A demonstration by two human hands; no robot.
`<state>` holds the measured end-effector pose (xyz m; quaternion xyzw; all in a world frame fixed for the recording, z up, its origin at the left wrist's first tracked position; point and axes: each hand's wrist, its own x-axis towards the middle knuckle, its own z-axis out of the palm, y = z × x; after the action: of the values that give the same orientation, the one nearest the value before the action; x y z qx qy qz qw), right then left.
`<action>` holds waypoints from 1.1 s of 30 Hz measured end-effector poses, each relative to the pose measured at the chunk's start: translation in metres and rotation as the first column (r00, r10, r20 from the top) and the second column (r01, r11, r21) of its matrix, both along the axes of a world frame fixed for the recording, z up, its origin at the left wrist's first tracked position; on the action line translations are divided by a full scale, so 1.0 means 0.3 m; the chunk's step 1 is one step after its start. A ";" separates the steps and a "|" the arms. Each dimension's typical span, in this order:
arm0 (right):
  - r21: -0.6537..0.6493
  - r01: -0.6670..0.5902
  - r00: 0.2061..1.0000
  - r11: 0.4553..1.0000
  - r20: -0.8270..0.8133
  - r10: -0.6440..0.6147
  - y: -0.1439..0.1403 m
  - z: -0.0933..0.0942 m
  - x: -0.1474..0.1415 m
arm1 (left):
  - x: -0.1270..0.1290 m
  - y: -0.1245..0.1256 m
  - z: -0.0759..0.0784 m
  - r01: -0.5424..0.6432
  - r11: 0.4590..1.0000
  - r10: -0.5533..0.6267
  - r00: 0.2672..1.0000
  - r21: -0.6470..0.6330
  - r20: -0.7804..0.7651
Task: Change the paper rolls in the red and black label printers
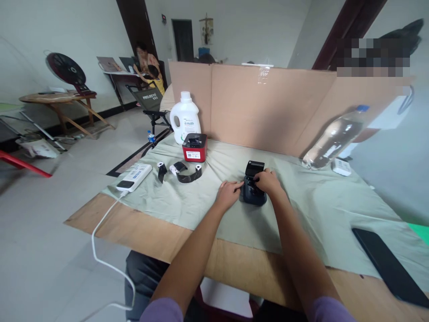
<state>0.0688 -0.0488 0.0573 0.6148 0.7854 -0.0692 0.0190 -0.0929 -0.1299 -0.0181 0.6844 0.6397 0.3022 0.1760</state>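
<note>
A small black device with its lid raised, which looks like a label printer [254, 197], sits on the cloth in front of me. My left hand [229, 195] rests at its left side, index finger stretched out to touch the casing; it holds nothing. From the right, my right hand [268, 181] reaches into the opening beneath the lid with its fingers bent together. What those fingers grip, if anything, is hidden. Off to the left lie a small roll with a black strip [161, 172] and another unrolled black strip [189, 177] with white cores.
Behind the rolls stand a red-and-black box [195, 150] and a white detergent jug [186, 118]. A white power strip [134, 177] lies left, a phone [390, 264] right. Cardboard [264, 107] walls the back; a large plastic bottle [335, 136] leans there. People are in the background.
</note>
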 end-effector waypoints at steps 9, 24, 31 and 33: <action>-0.043 0.021 0.999 0.999 0.048 -0.019 0.025 -0.021 -0.013 | -0.001 0.007 -0.009 -0.008 1.000 0.008 1.000 0.004 0.009; -0.052 -0.291 0.427 0.955 -0.900 0.081 -0.101 0.152 -0.111 | 0.004 0.022 -0.024 -0.040 0.998 0.043 0.997 0.041 -0.069; 0.120 -0.248 0.796 0.961 -0.541 0.273 -0.034 0.065 -0.514 | -0.006 0.008 -0.020 0.013 0.999 -0.012 1.000 0.041 -0.018; 0.121 -0.228 0.876 0.966 -0.407 0.258 0.000 0.025 -0.606 | -0.013 0.001 -0.017 0.039 0.998 -0.039 0.999 0.040 -0.004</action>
<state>-0.1131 -0.0488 0.0647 0.4823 0.8439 -0.1694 -0.1627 -0.0968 -0.1296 -0.0231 0.7005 0.6204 0.3105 0.1672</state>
